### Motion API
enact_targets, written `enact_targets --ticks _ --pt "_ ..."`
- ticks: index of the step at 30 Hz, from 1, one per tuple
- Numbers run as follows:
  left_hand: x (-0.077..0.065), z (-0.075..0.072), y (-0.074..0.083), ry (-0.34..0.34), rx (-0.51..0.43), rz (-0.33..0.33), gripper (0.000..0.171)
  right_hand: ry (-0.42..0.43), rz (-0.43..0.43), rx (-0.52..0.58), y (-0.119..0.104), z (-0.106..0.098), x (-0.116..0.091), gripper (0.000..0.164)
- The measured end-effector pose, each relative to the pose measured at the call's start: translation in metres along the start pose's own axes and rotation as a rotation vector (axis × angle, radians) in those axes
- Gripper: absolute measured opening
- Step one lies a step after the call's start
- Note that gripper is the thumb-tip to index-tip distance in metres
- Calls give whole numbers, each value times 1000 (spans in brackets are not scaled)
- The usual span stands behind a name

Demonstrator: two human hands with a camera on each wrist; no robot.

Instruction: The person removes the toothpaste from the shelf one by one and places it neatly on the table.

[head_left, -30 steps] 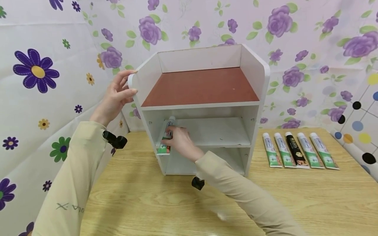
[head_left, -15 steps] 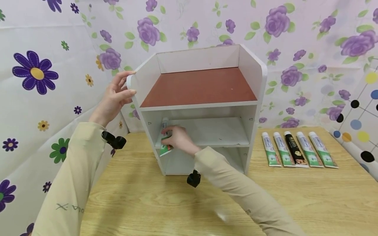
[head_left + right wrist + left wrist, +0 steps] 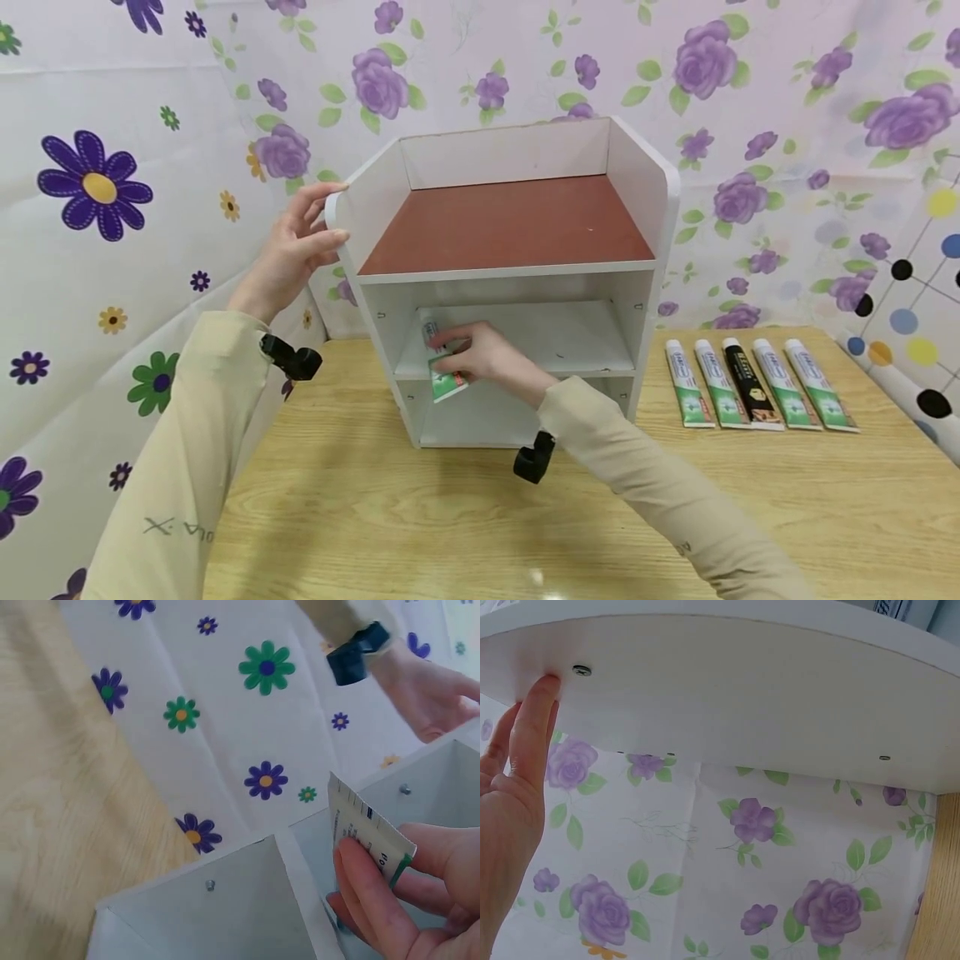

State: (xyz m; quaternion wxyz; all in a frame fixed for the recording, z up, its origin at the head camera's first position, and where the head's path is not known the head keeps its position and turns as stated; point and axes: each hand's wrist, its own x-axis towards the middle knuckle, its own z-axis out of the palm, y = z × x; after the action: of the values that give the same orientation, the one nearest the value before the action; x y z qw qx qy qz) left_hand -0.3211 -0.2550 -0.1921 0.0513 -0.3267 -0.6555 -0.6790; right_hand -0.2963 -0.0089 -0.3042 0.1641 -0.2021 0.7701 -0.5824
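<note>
A white shelf unit (image 3: 507, 267) with a reddish-brown top board stands on the table. At its upper left side panel (image 3: 337, 210), my left hand (image 3: 288, 242) holds the edge, thumb at the front. In the left wrist view, fingers (image 3: 534, 727) of that hand rest against the panel's outer face. My right hand (image 3: 483, 354) pinches a white and green toothpaste tube (image 3: 447, 383) at the left of the middle shelf. The tube's cap end points inward, and its flat crimped end sticks out past the shelf's front edge. Fingers cover part of the tube.
Several toothpaste tubes (image 3: 723, 387), white and green apart from a black one (image 3: 752, 385), lie in a row on the wooden table (image 3: 360, 517) right of the unit. Below the middle shelf (image 3: 555, 337) is a lower compartment (image 3: 480, 425). Flowered cloth (image 3: 480, 75) hangs behind.
My right hand has shifted left, then back right, with the toothpaste tube, which now tilts with its crimped end swung to the right. The left hand keeps its place on the panel.
</note>
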Motion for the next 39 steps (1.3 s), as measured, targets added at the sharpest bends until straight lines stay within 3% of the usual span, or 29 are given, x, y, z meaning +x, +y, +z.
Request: enact_targets --ticks 4,11,24,33,39 --pt "0 0 -1 0 0 -4 46 -36 2 24 2 -9 -9 36" --pt "0 -1 -1 -1 -3 6 46 -129 -3 -31 6 -26 -24 36" --pt "1 -1 -2 -7 -15 15 46 -290 -80 -110 13 -64 -58 33" --pt "0 0 -2 -7 -1 14 45 -465 -121 -153 28 -88 -67 30" --pt "0 1 -2 -1 -3 19 46 -671 -187 -163 39 -105 -71 29"
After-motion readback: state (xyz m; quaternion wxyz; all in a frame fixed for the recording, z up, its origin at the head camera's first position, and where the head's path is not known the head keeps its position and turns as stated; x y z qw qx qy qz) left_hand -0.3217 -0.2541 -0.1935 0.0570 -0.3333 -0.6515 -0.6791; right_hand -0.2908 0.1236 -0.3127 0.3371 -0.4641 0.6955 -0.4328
